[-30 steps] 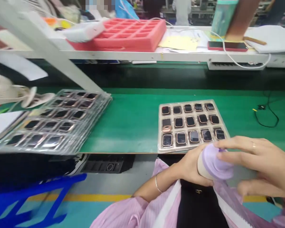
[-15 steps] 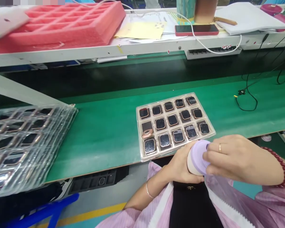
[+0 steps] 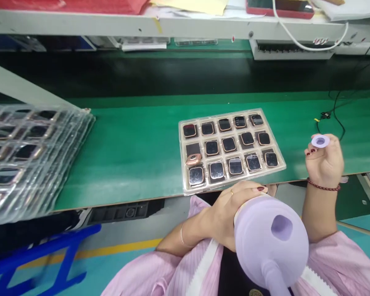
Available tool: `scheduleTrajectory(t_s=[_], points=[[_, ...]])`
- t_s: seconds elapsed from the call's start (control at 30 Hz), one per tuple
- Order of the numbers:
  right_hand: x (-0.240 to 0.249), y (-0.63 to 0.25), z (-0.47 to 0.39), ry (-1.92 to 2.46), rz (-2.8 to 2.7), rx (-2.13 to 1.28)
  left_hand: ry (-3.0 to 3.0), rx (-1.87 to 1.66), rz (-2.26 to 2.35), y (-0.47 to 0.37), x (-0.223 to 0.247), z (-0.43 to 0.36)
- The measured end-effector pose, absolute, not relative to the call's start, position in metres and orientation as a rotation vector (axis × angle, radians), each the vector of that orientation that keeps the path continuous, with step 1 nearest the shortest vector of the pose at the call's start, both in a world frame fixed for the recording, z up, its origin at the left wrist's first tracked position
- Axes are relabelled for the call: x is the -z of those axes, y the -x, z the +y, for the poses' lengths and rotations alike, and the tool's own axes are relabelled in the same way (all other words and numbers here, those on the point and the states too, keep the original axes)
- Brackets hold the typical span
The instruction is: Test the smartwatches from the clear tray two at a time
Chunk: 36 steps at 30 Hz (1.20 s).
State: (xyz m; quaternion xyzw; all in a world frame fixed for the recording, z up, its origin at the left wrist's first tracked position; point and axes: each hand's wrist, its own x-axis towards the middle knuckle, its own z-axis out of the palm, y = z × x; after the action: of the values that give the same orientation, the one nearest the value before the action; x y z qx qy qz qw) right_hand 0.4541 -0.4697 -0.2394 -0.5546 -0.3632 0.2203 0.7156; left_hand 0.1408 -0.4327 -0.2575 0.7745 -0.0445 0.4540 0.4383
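My left hand point(image 3: 231, 209) is wrapped round a lilac-lidded cup point(image 3: 255, 246), lifted close to the camera. Its lid has a rounded opening, and a thick lilac straw or spout points toward me. Out to the right, over the bench edge, my right hand point(image 3: 325, 162) pinches a small round lilac cap point(image 3: 320, 141) with a recess in its middle. Beyond the cup lies a clear plastic tray point(image 3: 234, 186) of square smartwatches with dark screens. One rose-gold watch point(image 3: 193, 159) in the tray's left column is tilted, its back showing.
Stacked clear trays of watches point(image 3: 27, 164) stand at the left of the green bench point(image 3: 135, 152). A black cable point(image 3: 336, 113) lies at the right. Above runs a white shelf point(image 3: 188, 31) with a red-edged phone point(image 3: 280, 8). A blue frame point(image 3: 64, 255) is below left.
My right hand has left the lid and moved out to the right with the small cap. The cup has come up nearer the camera in my left hand. The view has tilted downward.
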Motion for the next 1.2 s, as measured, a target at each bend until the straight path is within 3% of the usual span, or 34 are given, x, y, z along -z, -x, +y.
scheduleTrajectory(t_s=[0.17, 0.37, 0.63, 1.2], points=[[0.282, -0.471, -0.475, 1.312, -0.722, -0.599, -1.926, -1.344, -0.074, -0.144, 0.256, -0.436], [0.287, -0.471, -0.48, 1.283, -0.708, -0.605, -1.965, -1.487, 0.012, -0.142, 0.25, -0.436], [0.283, -0.465, -0.48, 1.352, -0.662, -0.564, -1.928, -1.081, 0.221, -0.125, 0.237, -0.42], [0.282, -0.463, -0.48, 1.298, -0.668, -0.617, -1.844, -1.088, 0.149, -0.132, 0.241, -0.423]])
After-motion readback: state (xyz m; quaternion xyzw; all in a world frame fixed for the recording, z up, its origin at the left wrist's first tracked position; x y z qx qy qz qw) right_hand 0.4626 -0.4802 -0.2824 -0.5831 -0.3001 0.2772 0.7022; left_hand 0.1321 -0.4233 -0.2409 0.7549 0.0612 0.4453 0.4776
